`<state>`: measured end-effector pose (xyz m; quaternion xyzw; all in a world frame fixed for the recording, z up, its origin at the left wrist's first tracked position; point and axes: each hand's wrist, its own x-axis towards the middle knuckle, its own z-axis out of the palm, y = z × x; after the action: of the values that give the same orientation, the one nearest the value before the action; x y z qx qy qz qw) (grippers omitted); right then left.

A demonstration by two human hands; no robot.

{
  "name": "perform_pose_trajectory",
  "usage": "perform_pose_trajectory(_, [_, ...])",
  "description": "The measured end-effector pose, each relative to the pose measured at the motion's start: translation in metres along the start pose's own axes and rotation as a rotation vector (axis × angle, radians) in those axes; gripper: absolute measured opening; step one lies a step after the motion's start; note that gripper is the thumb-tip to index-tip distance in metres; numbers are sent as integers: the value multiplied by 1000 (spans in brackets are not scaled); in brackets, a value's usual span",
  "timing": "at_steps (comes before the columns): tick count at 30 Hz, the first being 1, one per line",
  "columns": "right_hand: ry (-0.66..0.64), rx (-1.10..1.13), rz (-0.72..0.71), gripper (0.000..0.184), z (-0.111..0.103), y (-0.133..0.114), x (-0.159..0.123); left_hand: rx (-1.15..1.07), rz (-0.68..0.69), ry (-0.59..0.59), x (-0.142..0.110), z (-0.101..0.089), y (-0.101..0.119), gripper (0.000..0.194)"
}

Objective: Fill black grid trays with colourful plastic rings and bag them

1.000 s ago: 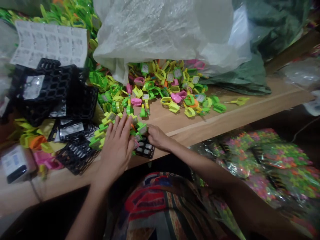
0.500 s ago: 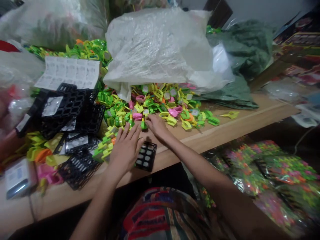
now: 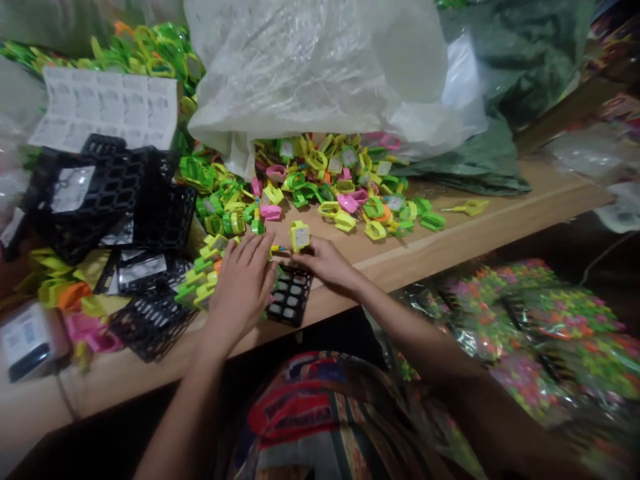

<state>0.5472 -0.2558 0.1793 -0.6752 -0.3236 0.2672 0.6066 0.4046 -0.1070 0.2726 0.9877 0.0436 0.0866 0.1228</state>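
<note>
- Left hand (image 3: 243, 283): palm down, its fingers extended and lying nearly side by side, with slight gaps; they cover part of a packed group of green, yellow and orange pieces (image 3: 203, 280). Whether the hidden thumb side clamps anything, I cannot tell.
- Right hand (image 3: 330, 267): thumb and fingers closed on a yellow piece (image 3: 300, 236), just above the far edge of a black grid tray (image 3: 289, 297).
- Yellow piece: raised between the two hands, its pale, marked square face visible; a blue-and-yellow stem (image 3: 280, 249) points toward the left hand.
- Black grid tray: on the wooden table (image 3: 425, 250) near its front edge, with pale shapes showing in its openings; the left hand hides part of it.
- Loose pile (image 3: 345, 173): green, yellow, pink and orange pieces beyond the hands, partly beneath a translucent white bag (image 3: 315, 73).
- Stacked black trays (image 3: 117, 190): left of the pile, with a printed sheet (image 3: 113, 107) just behind them.
- Single yellow item (image 3: 470, 208): right of the pile, lying on the table.
- Filled clear packages (image 3: 540, 320): below the table on the right, holding multicoloured contents.
</note>
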Motion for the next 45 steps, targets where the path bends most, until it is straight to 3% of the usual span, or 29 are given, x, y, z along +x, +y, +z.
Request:
perform_pose_trajectory(4, [-15,-17,6,22,17,6,-3,17,7,-10,2,0,0,54])
perform_pose_trajectory(8, [9,-219,16,20,24,15,-4,25,18,-3,1,0,1,54])
perform_pose_trajectory(14, [-55,-430,-273,40,38,14,-8,55,32,-30,-1,-1,2,60])
perform_pose_trajectory(20, [-237,-499,-219,23,14,-7,16,157,47,-80,0,-2,5,48])
perform_pose_trajectory(25, [-91,-644,-386,40,12,-8,46,141,62,-43,0,-1,5,46])
perform_pose_trajectory(29, [-115,-790,-291,36,14,7,50,133,46,-21,-2,-2,5,45])
perform_pose_trajectory(33, [-5,-845,-198,33,-15,14,24,111,20,-11,0,-3,4,44])
perform_pose_trajectory(38, [141,-613,-117,15,-46,1,-21,65,-20,15,20,3,5,42])
perform_pose_trajectory(41, [123,-300,-6,16,-38,-3,-42,43,-5,15,26,-2,8,43])
perform_pose_trajectory(45, [27,101,166,33,-12,-4,-60,51,-19,44,13,-18,13,47])
